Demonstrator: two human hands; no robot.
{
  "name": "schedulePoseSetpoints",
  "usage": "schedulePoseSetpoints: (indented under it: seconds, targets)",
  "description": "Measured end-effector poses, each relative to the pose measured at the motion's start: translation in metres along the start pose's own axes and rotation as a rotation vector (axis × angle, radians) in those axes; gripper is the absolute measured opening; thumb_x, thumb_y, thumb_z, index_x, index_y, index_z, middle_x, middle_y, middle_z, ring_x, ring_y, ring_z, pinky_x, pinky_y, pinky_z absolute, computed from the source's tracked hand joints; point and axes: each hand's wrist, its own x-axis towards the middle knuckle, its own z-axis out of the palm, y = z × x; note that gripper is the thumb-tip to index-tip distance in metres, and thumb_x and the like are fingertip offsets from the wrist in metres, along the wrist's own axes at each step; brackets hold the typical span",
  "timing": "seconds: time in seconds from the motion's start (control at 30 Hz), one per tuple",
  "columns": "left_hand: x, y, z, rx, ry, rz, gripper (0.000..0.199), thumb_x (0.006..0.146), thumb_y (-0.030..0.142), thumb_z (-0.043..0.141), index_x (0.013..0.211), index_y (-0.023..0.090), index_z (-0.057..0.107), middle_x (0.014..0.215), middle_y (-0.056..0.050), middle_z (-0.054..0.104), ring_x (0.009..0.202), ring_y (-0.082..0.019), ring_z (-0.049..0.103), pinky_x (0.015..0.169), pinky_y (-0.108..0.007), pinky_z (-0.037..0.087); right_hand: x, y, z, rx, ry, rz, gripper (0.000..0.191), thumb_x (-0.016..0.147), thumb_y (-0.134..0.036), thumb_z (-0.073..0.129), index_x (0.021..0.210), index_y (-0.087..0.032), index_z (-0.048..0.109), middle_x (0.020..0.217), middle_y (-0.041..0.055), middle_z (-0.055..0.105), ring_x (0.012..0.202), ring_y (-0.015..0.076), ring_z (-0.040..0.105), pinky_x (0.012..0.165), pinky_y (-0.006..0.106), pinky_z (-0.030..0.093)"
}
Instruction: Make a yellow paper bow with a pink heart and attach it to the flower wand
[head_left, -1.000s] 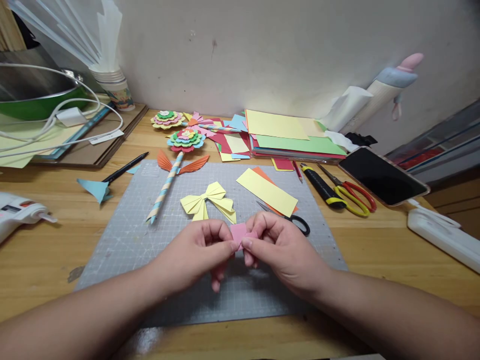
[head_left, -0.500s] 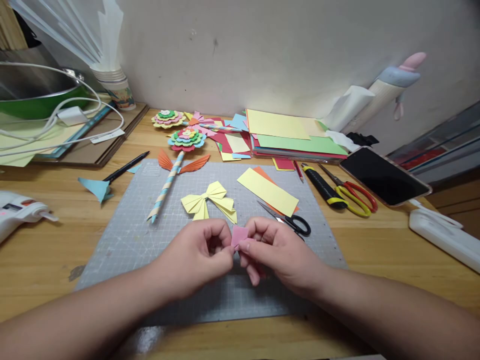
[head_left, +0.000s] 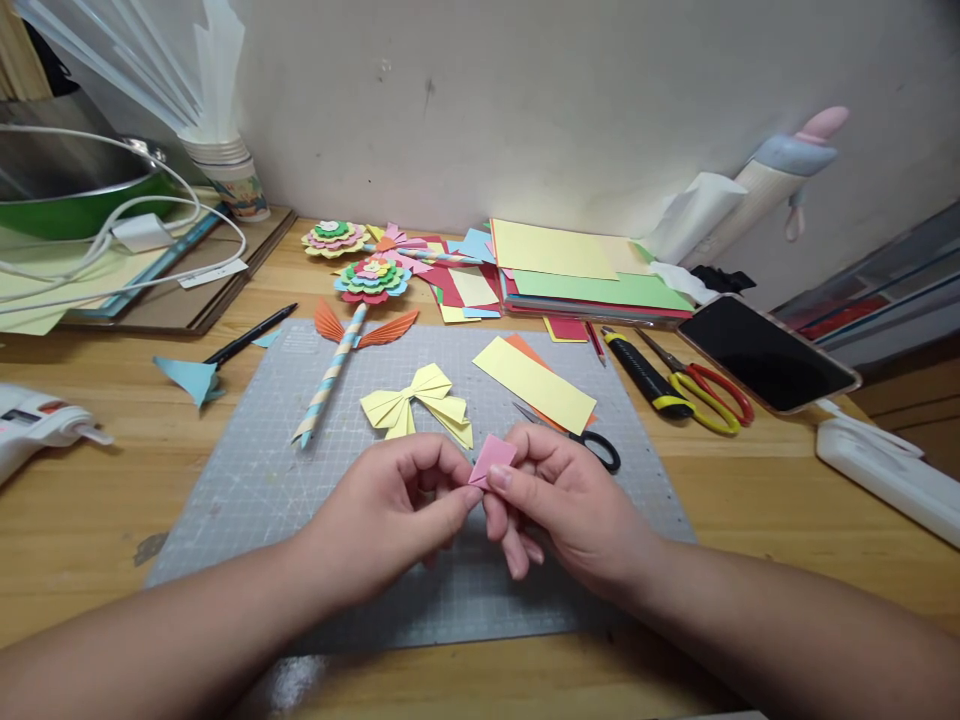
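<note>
On the gray mat (head_left: 247,500), a yellow bow (head_left: 412,394) looks complete; nearer, left hand (head_left: 401,505) and right hand (head_left: 562,495) pinch seemingly part-folded pink paper (head_left: 492,460).

cut off left: glue gun (head_left: 37,430), green bowl (head_left: 82,212) | partly hidden: pink paper (head_left: 495,457), black scissors (head_left: 589,438), yellow bow (head_left: 411,392)

Paper piece (head_left: 495,458) between left hand (head_left: 394,505) and right hand (head_left: 574,500), above mat (head_left: 247,490) | bow (head_left: 412,392) on mat, behind left hand | flower stick (head_left: 334,374) left of bow | glue gun (head_left: 37,425) left of mat | phone (head_left: 769,350) right of mat
</note>
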Motion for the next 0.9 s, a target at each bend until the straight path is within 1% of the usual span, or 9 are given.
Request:
schedulePoseSetpoints:
  seconds: [0.1, 0.3, 0.53, 0.7, 0.8, 0.9]
  targets:
    - [-0.0006, -0.0002, 0.0007, -0.013, 0.007, 0.001, 0.024, 0.08, 0.039, 0.06, 0.076, 0.016, 0.053, 0.062, 0.001, 0.057, 0.045, -0.008, 0.047, 0.042, -0.021, 0.043, -0.0007, -0.0001, 0.0006, 0.003, -0.005, -0.009, 0.02, 0.088, -0.031, 0.061, 0.078, -0.017, 0.051, 0.061, -0.0036, 0.065, 0.04, 0.0053, 0.06, 0.035, 0.011, 0.034]
    - [-0.0005, 0.0017, -0.001, -0.016, 0.03, 0.019, 0.026, 0.081, 0.039, 0.061, 0.071, 0.016, 0.053, 0.062, 0.002, 0.057, 0.044, -0.007, 0.047, 0.04, -0.019, 0.04, -0.0008, -0.0009, 0.0028, -0.017, -0.01, 0.005, 0.02, 0.088, -0.032, 0.061, 0.078, -0.017, 0.05, 0.061, -0.0039, 0.065, 0.04, 0.0056, 0.06, 0.035, 0.011, 0.034]
    - [0.0019, 0.0004, -0.0016, -0.13, -0.008, -0.03, 0.028, 0.078, 0.039, 0.065, 0.068, 0.017, 0.05, 0.061, 0.003, 0.057, 0.042, -0.006, 0.045, 0.039, -0.018, 0.039, 0.0003, -0.0007, 0.0026, -0.059, -0.009, 0.025, 0.019, 0.087, -0.032, 0.062, 0.081, -0.017, 0.051, 0.061, -0.004, 0.064, 0.041, 0.0057, 0.06, 0.037, 0.012, 0.035]
    - [0.0022, -0.0013, -0.0027, -0.073, -0.042, -0.042, 0.029, 0.081, 0.042, 0.06, 0.071, 0.017, 0.05, 0.064, 0.002, 0.057, 0.046, -0.008, 0.048, 0.041, -0.02, 0.04, -0.0003, -0.0032, 0.0028, -0.121, 0.0, 0.092, 0.023, 0.086, -0.035, 0.063, 0.078, -0.018, 0.049, 0.056, -0.0047, 0.063, 0.036, 0.0046, 0.054, 0.035, 0.013, 0.034]
    - [0.0014, 0.0012, -0.0021, -0.049, -0.033, -0.023, 0.029, 0.082, 0.041, 0.059, 0.069, 0.017, 0.05, 0.062, 0.002, 0.055, 0.046, -0.007, 0.046, 0.041, -0.019, 0.039, -0.0005, -0.0037, 0.0032, -0.111, 0.004, 0.1, 0.023, 0.085, -0.035, 0.063, 0.079, -0.017, 0.05, 0.057, -0.0044, 0.063, 0.037, 0.0046, 0.055, 0.036, 0.013, 0.035]
    - [0.001, 0.0035, -0.0008, -0.075, 0.006, -0.006, 0.029, 0.081, 0.041, 0.06, 0.067, 0.017, 0.05, 0.059, 0.003, 0.054, 0.044, -0.006, 0.044, 0.04, -0.018, 0.039, 0.0003, -0.003, 0.0033, -0.067, -0.002, 0.095, 0.022, 0.085, -0.036, 0.063, 0.082, -0.017, 0.051, 0.06, -0.0035, 0.064, 0.04, 0.0057, 0.057, 0.037, 0.013, 0.038]
